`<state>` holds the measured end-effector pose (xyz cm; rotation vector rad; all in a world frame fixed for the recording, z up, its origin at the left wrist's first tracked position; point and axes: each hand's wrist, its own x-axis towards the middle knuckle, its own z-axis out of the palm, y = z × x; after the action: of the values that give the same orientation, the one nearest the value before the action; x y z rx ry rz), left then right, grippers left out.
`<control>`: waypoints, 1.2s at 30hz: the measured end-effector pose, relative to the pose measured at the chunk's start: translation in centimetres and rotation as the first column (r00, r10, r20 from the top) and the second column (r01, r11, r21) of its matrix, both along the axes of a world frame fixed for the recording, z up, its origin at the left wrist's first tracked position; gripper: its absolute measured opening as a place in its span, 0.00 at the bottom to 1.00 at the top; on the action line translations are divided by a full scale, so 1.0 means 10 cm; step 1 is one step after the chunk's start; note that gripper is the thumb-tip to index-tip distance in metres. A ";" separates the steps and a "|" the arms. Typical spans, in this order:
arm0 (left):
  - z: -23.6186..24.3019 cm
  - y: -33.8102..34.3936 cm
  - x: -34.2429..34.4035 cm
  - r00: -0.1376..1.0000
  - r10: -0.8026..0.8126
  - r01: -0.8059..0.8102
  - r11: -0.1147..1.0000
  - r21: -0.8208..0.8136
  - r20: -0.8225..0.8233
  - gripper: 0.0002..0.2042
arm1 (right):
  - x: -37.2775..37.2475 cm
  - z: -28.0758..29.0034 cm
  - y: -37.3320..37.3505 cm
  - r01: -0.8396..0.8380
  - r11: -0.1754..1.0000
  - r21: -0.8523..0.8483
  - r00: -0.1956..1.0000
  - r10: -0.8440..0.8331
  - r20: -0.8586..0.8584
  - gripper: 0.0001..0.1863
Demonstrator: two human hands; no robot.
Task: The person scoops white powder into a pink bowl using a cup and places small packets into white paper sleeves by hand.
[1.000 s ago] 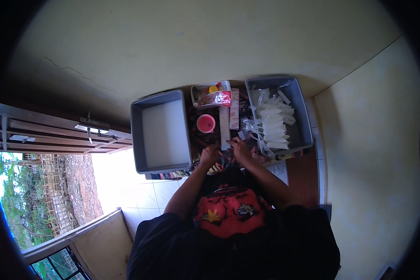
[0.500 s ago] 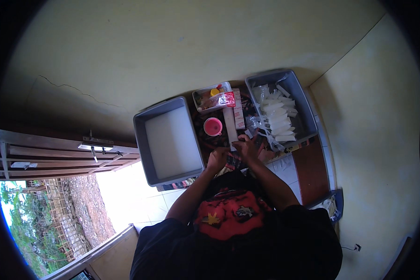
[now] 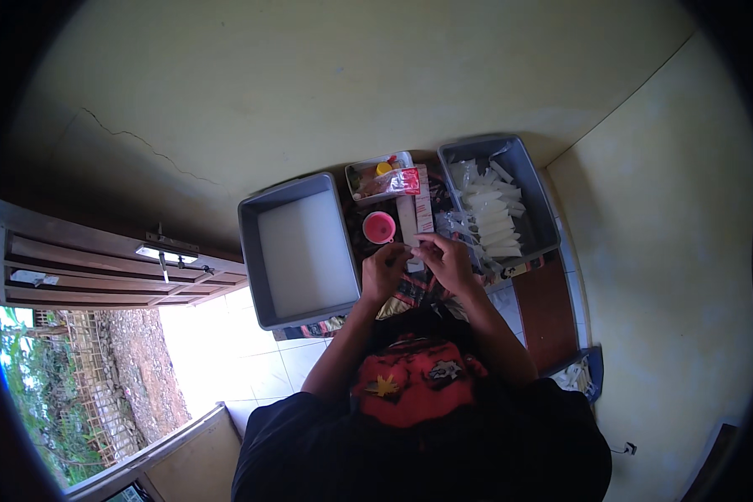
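My left hand (image 3: 382, 274) and my right hand (image 3: 446, 259) meet over the front of the table, fingertips close together. Both have closed, pinching fingers; whatever is between them is too small to make out. Just beyond lies a long pale strip (image 3: 407, 219), whose near end passes under my fingers. A pink round cup-like vessel with a small loop (image 3: 379, 227) stands beyond my left hand. To the right of my right hand, clear plastic bags (image 3: 453, 224) lie by a grey tub (image 3: 542, 209) holding several slim, white-filled plastic packets (image 3: 495, 219).
At the left stands a grey tub (image 3: 253, 276) of whitish liquid (image 3: 307, 251). A small white tray (image 3: 358, 197) at the back holds a yellow-capped item (image 3: 383, 168) and a red-and-clear packet (image 3: 410, 179). A patterned cloth (image 3: 414, 289) covers the table; the wall (image 3: 309, 84) rises behind.
Both hands have lifted slightly from the table front, and their fingertips have come together. My left hand has turned, its fingers curling in. The view has shifted a little.
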<state>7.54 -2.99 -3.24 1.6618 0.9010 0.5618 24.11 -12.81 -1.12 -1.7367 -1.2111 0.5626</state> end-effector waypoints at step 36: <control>0.50 -0.08 -0.36 0.862 0.506 -0.504 0.861 -0.065 0.023 0.10 | -0.09 -1.33 0.75 -0.222 0.975 -0.027 0.840 0.205 0.503 0.15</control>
<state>3.95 -3.79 1.79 1.3502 1.3248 0.9120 23.16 -5.35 -14.40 -1.7899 -1.7881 0.2088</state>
